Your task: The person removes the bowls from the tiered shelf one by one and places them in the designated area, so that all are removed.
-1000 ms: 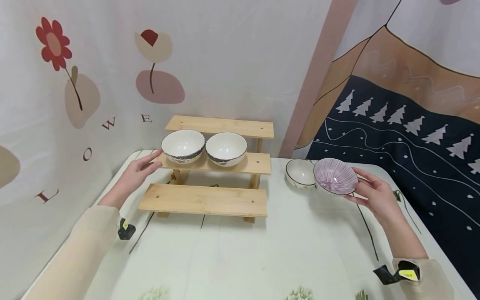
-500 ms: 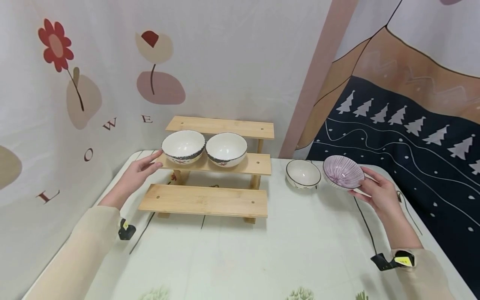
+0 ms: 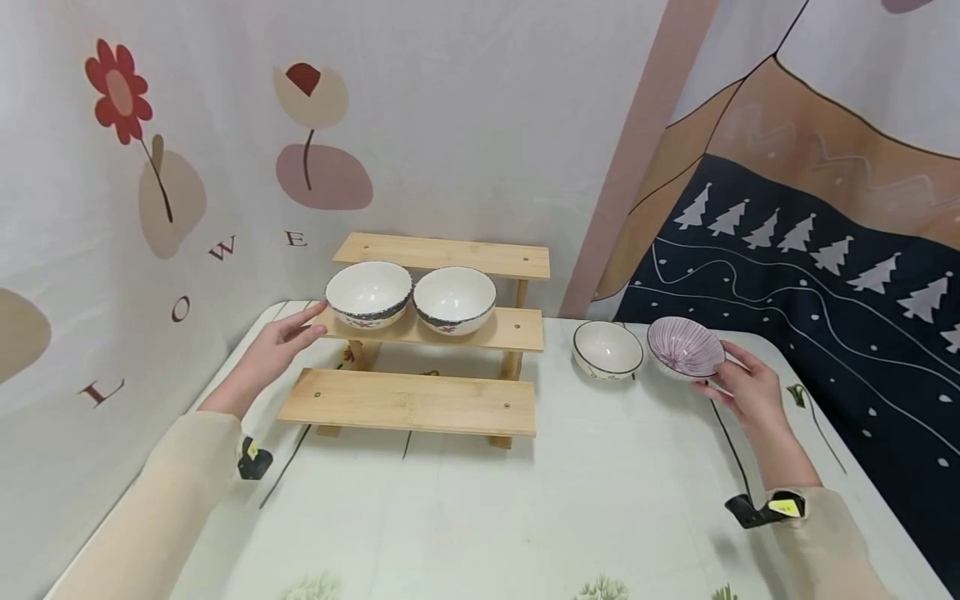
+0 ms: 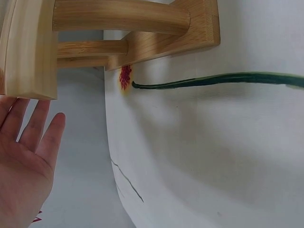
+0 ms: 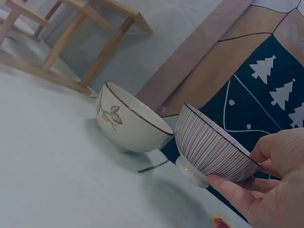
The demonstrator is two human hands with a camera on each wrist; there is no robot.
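My right hand (image 3: 752, 389) pinches the right side of a purple-striped bowl (image 3: 686, 347). In the right wrist view that bowl (image 5: 209, 145) is tilted, with a shadow on the cloth below it. Left of it a cream bowl with a floral print (image 3: 607, 350) stands on the table. Two white bowls with dark patterned rims, one left (image 3: 368, 293) and one right (image 3: 454, 298), sit side by side on the middle shelf of a wooden rack (image 3: 405, 402). My left hand (image 3: 272, 350) touches that shelf's left end with its fingers extended, as the left wrist view also shows (image 4: 26, 156).
The rack's top shelf (image 3: 442, 253) and bottom shelf hold nothing. A pale printed cloth (image 3: 480, 517) covers the table. Behind hang a white curtain (image 3: 480, 125) and a dark one with tree shapes (image 3: 787, 292). Straps with dark tags sit on both wrists.
The striped bowl in my right hand has moved right, away from in front of the cream bowl, and lowered slightly in the last half second. My left hand stays at the shelf end.
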